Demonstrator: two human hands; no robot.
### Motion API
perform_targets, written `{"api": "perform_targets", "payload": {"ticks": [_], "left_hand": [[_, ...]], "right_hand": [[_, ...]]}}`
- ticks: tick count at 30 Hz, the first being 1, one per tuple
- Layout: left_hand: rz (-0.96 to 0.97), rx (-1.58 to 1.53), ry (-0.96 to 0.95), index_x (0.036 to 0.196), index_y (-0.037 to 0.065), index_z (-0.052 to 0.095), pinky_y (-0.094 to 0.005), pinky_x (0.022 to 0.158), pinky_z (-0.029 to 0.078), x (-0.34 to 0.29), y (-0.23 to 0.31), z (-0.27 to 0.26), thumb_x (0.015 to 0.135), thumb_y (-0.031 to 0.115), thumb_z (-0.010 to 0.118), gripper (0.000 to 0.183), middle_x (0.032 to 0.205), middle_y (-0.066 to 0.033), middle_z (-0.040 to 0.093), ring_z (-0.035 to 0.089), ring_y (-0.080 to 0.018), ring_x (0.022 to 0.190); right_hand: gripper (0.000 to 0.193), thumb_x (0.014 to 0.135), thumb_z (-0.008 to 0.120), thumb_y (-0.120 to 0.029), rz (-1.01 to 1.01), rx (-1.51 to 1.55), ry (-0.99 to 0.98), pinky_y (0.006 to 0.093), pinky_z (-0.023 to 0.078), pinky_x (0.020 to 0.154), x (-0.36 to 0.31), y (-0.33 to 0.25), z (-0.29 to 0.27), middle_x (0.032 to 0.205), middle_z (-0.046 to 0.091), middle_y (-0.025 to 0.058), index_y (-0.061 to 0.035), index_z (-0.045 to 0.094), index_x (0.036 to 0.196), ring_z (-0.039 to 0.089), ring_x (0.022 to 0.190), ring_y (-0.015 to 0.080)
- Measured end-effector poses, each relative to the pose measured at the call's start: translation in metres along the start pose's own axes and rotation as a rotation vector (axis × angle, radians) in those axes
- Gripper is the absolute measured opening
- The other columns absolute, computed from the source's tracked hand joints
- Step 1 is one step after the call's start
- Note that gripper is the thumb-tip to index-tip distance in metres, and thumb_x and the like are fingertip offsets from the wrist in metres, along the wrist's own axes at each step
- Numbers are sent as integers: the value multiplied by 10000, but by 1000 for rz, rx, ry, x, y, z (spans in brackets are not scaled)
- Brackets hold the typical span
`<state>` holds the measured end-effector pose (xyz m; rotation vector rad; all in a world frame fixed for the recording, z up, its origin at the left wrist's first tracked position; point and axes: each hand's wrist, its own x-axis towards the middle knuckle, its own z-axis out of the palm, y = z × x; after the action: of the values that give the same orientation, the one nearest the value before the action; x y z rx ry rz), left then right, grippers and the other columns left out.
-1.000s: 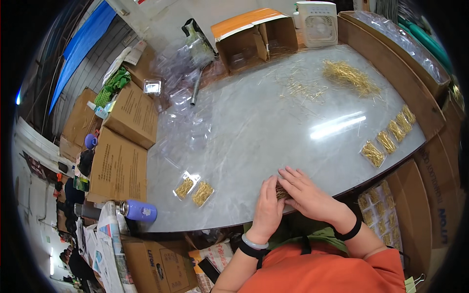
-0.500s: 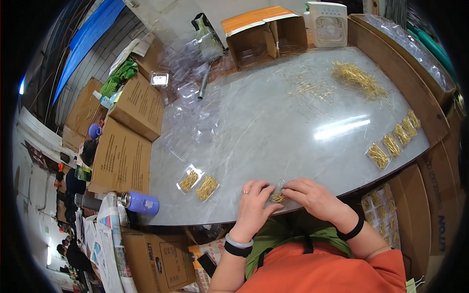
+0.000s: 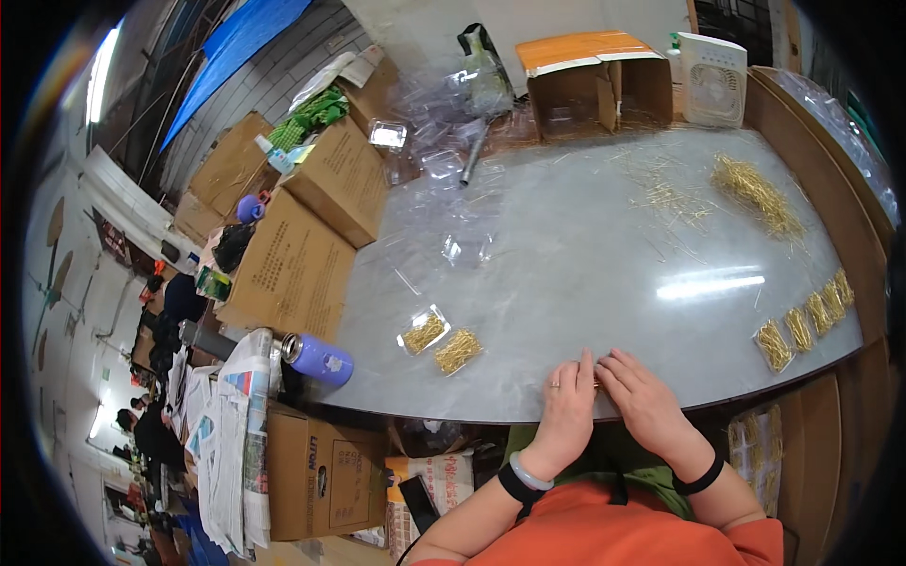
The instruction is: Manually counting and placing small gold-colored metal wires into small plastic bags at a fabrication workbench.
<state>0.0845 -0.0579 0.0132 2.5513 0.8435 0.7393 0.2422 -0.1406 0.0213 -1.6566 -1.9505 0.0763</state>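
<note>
At the table's front edge my left hand [image 3: 568, 401] and my right hand [image 3: 646, 401] are close together, fingers extended and pressed in from both sides. Between them only a sliver of a small bundle of gold wire pins [image 3: 596, 383] shows; my fingers hide the rest. Left of my hands lie two small clear trays filled with gold pins, one tray [image 3: 424, 331] a little beyond the other tray [image 3: 458, 352]. Several more filled trays [image 3: 775, 345] form a slanting row along the right edge.
A loose heap of gold pins [image 3: 757, 196] lies at the far right, with scattered pins [image 3: 672, 195] beside it. Clear plastic trays [image 3: 444, 203] pile up at the back left near cardboard boxes [image 3: 288, 288]. A purple bottle [image 3: 321, 359] lies at the left edge; a white fan [image 3: 713, 80] stands behind.
My hands have drawn together around the gold pins, which showed openly between them before and are now mostly covered. The whole view has shifted, moving the table's contents rightward in the picture.
</note>
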Motion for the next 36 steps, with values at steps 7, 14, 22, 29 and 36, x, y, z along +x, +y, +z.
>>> {"api": "perform_targets", "payload": {"ticks": [7, 14, 22, 29, 36], "left_hand": [[-43, 53, -144, 1395, -4, 529, -460, 1017, 482, 32, -65, -78, 928, 83, 623, 484, 1328, -256, 594, 578, -414, 1227], [-215, 594, 140, 1149, 14, 702, -459, 942, 515, 142, -244, -191, 843, 76, 690, 312, 1127, -226, 676, 636, -400, 1092], [-315, 565, 94, 946, 10, 679, -480, 887, 533, 162, -302, -166, 788, 92, 720, 182, 1039, -227, 681, 657, -417, 998], [-341, 232, 50, 997, -33, 603, -428, 686, 582, 173, -235, -200, 815, 41, 621, 198, 789, -186, 693, 697, -353, 755], [-671, -674, -131, 1361, -38, 369, -383, 644, 619, 127, -104, -170, 887, 17, 531, 504, 929, -140, 591, 696, -281, 845]], "right_hand": [[433, 860, 543, 33, 91, -173, 61, 536, 375, 1157, 4, 29, -13, 1344, 602, 173, 22, 593, 1290, 528, 1317, 385], [372, 899, 542, 13, 170, -100, 131, 531, 384, 1146, 7, 35, -16, 1325, 621, 166, 17, 609, 1264, 548, 1299, 382], [367, 913, 537, -4, 176, -72, 121, 526, 381, 1154, 8, 33, -19, 1322, 613, 179, 24, 597, 1274, 544, 1299, 377], [398, 901, 522, 20, 172, -53, 128, 525, 377, 1158, 6, 32, -21, 1331, 598, 185, 27, 574, 1295, 532, 1310, 382], [424, 885, 514, 32, 176, -36, 150, 489, 389, 1165, -1, 38, -17, 1340, 606, 173, 6, 578, 1304, 536, 1319, 363]]}}
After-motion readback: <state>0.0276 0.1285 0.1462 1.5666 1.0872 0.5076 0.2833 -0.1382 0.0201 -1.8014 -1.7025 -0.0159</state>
